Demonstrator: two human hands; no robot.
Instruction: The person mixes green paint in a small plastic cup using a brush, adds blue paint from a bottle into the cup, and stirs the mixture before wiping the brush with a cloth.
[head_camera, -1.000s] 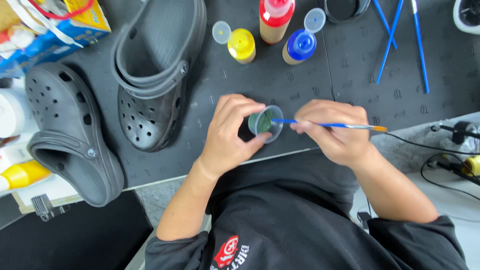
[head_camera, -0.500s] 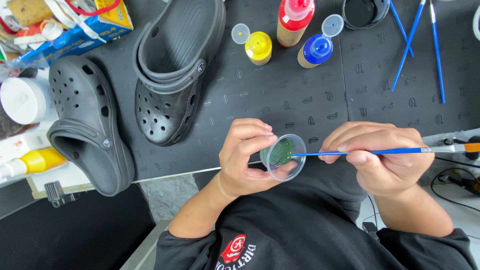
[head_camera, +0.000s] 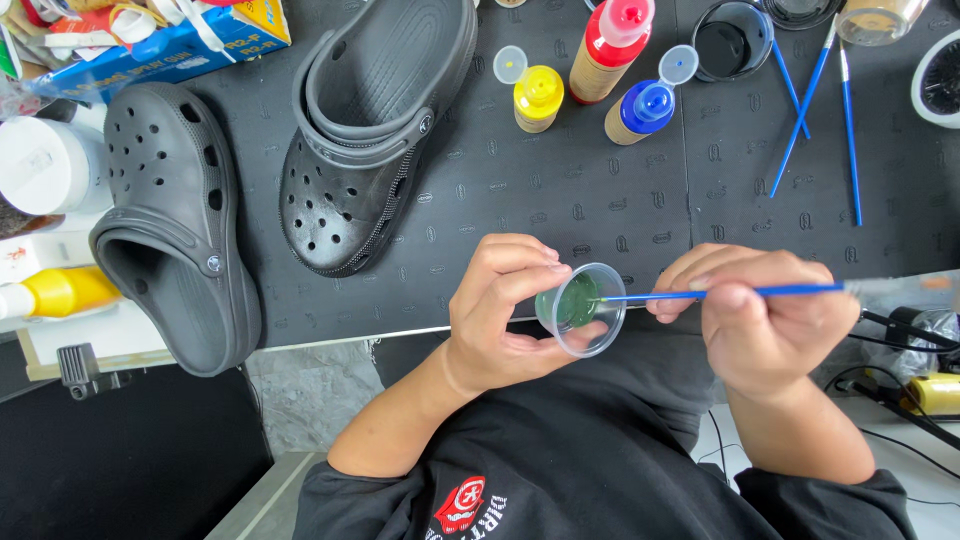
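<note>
My left hand (head_camera: 500, 310) grips a small clear plastic cup (head_camera: 581, 309) tipped on its side, with green paint in its bottom. My right hand (head_camera: 760, 320) pinches a blue-handled paintbrush (head_camera: 700, 293) held level, and its tip is inside the cup in the green paint. Both hands hover over the near edge of a black mat (head_camera: 560, 190), in front of my dark shirt.
Two dark grey clogs (head_camera: 375, 130) (head_camera: 175, 220) lie on the mat at left. Yellow (head_camera: 535, 97), red (head_camera: 610, 45) and blue (head_camera: 642, 110) paint bottles stand at the back. Two blue brushes (head_camera: 820, 110) and a black paint cup (head_camera: 735, 40) lie right. Boxes and a white jar (head_camera: 45, 165) crowd the left.
Both hands drew toward my body with the cup and brush, and the cup tipped more toward me. The brush tip stays in the green paint.
</note>
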